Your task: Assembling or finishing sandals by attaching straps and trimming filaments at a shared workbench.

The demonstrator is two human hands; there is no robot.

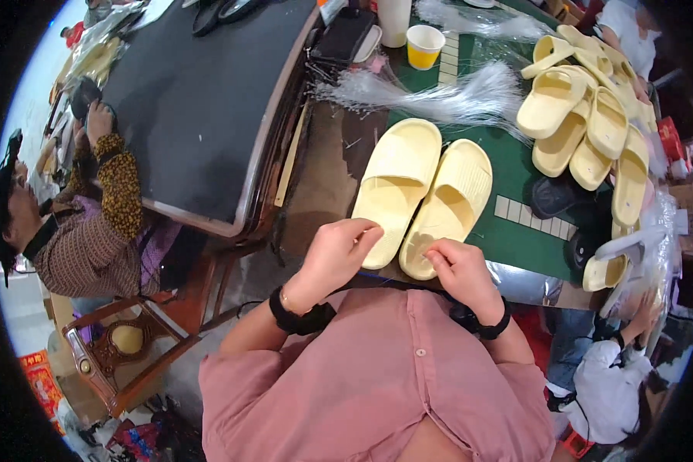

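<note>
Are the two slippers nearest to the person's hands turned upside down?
No, the left slipper and the right slipper both lie with their straps on top.

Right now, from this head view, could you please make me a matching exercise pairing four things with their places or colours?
Things
1. Left hand
2. Cup
3. Right hand
4. Bundle of thin strands

Places or colours
A. White and yellow
B. At the right slipper's heel end
C. Clear to whitish
D. At the left slipper's heel end

Pairs: 1-D, 2-A, 3-B, 4-C
</note>
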